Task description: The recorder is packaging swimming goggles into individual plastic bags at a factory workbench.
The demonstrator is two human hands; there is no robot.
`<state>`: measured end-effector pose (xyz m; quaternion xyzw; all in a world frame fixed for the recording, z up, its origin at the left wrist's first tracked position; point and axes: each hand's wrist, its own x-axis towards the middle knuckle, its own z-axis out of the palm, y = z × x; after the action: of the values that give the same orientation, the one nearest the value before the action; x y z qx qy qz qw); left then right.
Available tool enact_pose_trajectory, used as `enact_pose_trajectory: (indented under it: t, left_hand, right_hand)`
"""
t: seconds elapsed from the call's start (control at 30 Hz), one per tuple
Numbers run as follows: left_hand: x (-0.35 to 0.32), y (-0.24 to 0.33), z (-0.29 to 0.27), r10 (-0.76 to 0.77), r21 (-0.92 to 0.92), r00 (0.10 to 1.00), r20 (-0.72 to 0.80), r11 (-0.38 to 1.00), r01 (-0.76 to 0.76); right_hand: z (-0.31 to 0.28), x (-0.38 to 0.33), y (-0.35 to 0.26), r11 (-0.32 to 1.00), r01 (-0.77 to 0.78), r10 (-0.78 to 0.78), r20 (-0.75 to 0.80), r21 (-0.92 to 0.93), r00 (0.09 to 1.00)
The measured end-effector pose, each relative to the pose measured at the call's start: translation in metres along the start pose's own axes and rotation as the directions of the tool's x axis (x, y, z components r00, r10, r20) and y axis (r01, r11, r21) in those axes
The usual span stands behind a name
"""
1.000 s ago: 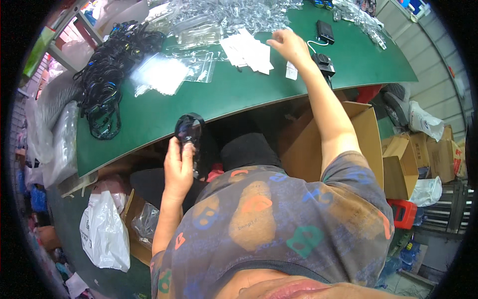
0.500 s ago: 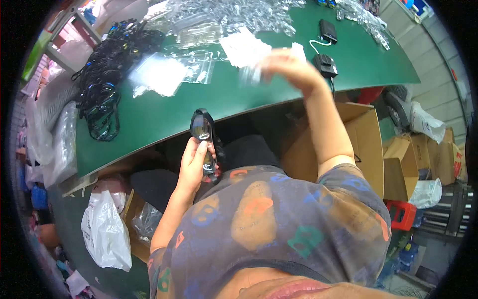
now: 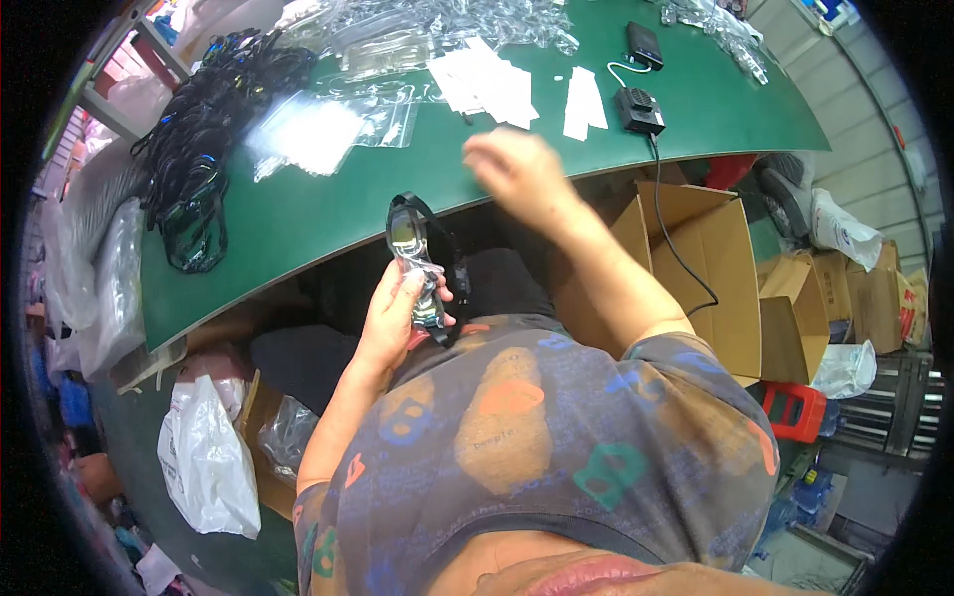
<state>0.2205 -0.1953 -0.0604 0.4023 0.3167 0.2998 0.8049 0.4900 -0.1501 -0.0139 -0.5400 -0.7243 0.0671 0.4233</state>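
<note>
My left hand (image 3: pixel 395 310) grips a pair of black swim goggles (image 3: pixel 415 260) in a clear wrapper, held upright just below the edge of the green table (image 3: pixel 298 223). My right hand (image 3: pixel 517 171) hovers blurred above the table's near edge, a little right of the goggles; whether it holds anything I cannot tell. White paper slips (image 3: pixel 492 81) lie on the table beyond it. A heap of black goggles (image 3: pixel 204 139) lies at the table's left end, with clear plastic bags (image 3: pixel 328 124) beside it.
A black device with a cable (image 3: pixel 639 107) and another black box (image 3: pixel 644 44) sit at the table's right. Open cardboard boxes (image 3: pixel 711 248) stand below on the right. A white plastic bag (image 3: pixel 204 452) lies at lower left. More clear bags (image 3: pixel 437 20) pile up at the table's back.
My right hand has pulled back from the white slips toward my body. My left hand has lifted the goggles slightly higher and to the right.
</note>
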Motion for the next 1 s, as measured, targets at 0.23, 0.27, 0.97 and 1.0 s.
enact_pose_trajectory:
  t: [0.23, 0.27, 0.97, 1.0]
  left_hand:
    - [-0.005, 0.008, 0.002, 0.022, -0.145, 1.000, 0.005, 0.989, -0.021]
    - [-0.006, 0.008, 0.003, 0.031, -0.079, 1.000, 0.000, 0.996, -0.031]
    - [-0.009, 0.007, 0.001, 0.047, -0.026, 0.999, -0.024, 0.999, -0.048]
    - [-0.009, 0.007, 0.002, 0.042, -0.025, 0.999, -0.017, 0.999, -0.043]
  right_hand:
    - [-0.030, 0.007, 0.078, 0.749, -0.039, -0.005, -0.065, -0.662, 0.998]
    - [-0.030, 0.007, 0.081, 0.736, 0.004, -0.037, -0.034, -0.677, 0.999]
    - [-0.051, 0.008, 0.068, 0.927, -0.005, -0.140, -0.359, -0.374, 0.923]
    - [-0.054, 0.009, 0.064, 0.980, 0.015, -0.095, -0.402, -0.197, 0.911]
